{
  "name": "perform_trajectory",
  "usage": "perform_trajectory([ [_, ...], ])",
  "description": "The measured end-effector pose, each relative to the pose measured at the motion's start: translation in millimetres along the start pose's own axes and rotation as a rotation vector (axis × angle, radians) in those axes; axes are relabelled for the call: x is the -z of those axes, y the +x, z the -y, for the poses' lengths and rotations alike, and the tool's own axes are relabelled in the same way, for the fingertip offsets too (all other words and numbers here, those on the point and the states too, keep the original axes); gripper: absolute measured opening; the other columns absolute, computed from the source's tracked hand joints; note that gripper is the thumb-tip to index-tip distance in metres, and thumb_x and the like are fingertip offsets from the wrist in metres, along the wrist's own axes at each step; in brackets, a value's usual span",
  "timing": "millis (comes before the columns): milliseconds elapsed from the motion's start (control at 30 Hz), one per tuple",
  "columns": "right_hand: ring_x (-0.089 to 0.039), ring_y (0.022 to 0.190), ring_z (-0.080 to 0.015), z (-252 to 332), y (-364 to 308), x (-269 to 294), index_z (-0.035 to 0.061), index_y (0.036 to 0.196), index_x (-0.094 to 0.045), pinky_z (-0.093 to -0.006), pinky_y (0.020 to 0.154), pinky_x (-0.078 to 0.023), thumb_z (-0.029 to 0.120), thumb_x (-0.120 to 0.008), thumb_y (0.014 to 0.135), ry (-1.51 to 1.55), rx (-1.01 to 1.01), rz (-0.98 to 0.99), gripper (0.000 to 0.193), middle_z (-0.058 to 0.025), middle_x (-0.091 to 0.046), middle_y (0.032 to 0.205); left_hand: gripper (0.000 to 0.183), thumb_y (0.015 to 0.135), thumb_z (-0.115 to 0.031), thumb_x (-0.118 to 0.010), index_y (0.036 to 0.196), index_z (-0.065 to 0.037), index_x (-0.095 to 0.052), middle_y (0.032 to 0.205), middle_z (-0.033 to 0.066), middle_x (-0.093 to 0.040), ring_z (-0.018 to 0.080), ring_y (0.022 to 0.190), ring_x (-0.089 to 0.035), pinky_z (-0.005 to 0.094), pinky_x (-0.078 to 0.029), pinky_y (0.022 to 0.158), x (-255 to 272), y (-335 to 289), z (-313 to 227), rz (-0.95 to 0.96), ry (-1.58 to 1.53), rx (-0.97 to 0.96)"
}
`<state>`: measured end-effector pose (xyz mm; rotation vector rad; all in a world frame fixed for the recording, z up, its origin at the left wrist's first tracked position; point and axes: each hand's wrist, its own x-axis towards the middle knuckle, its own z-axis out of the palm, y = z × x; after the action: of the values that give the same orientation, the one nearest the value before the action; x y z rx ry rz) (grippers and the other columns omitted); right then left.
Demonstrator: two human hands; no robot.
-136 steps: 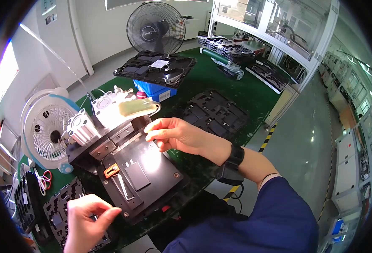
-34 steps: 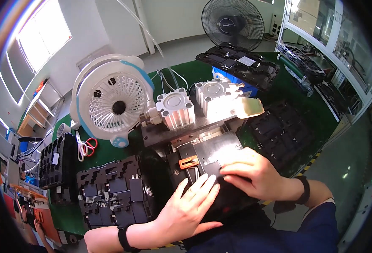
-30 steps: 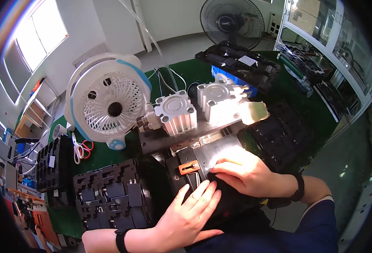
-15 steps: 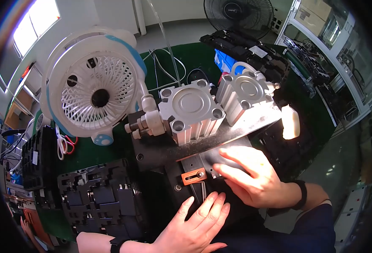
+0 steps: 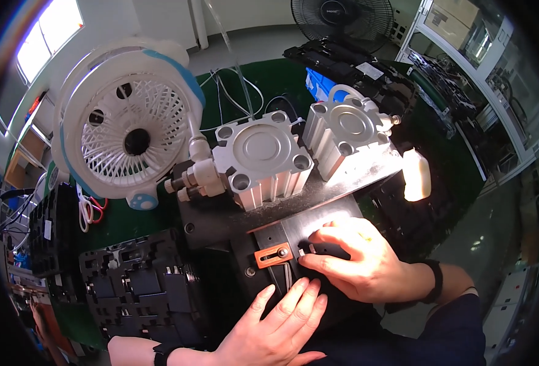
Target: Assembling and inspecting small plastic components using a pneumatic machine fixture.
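My left hand (image 5: 275,323) lies with its fingers stretched out on the dark surface at the front of the fixture, holding nothing. Its fingertips reach the lower ends of thin metal strips (image 5: 288,276). Just beyond them an orange slotted block (image 5: 272,256) is fastened to the black fixture (image 5: 214,222) with a screw. My right hand (image 5: 364,259) is open, its fingers bent and their tips apart. Between them small shiny metal tabs (image 5: 302,252) show beside a dark part. The nearer fingertip appears to touch one tab. The palm side of both hands is hidden.
Two silver pneumatic cylinders (image 5: 262,152) stand on the fixture behind my hands. A white fan (image 5: 129,128) is at left, near scissors (image 5: 89,210). Black plastic trays (image 5: 138,287) lie at front left. A pale block (image 5: 416,175) stands at right. Black assemblies (image 5: 355,70) lie behind.
My right hand's fingers have bent and come down around the small metal tabs. My left hand stays on the fixture. The whole view has shifted slightly.
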<state>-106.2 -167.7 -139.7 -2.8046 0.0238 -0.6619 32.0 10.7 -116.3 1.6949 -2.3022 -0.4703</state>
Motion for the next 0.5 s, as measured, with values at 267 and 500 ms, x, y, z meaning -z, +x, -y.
perform_trajectory([
  [267, -0.06, 0.107, -0.0248, 34.9, -29.2, 20.4, 0.0138, 0.106, -0.066, -0.0469, 0.097, -0.041, 0.02, -0.077, 0.074, 0.093, -0.316, 0.057, 0.035, -0.0079, -0.063, 0.115, 0.084, 0.073, -0.048, -0.069, 0.134, 0.003, -0.043, 0.141, 0.0212, -0.04, 0.0359, 0.134, -0.034, 0.0497, -0.025, 0.109, 8.5, -2.8, -2.1, 0.009, -0.042, 0.027],
  [500, -0.058, 0.112, -0.028, 22.4, -25.7, 17.5, 0.0079, 0.105, -0.065, -0.0488, 0.099, -0.04, 0.016, -0.074, 0.076, 0.215, -0.277, 0.067, 0.032, -0.0122, -0.062, 0.117, 0.087, 0.071, -0.049, -0.07, 0.134, 0.004, -0.043, 0.143, 0.0197, -0.039, 0.0355, 0.135, -0.031, 0.05, -0.022, 0.11, 9.2, 3.4, 2.8, -0.021, -0.026, 0.077],
])
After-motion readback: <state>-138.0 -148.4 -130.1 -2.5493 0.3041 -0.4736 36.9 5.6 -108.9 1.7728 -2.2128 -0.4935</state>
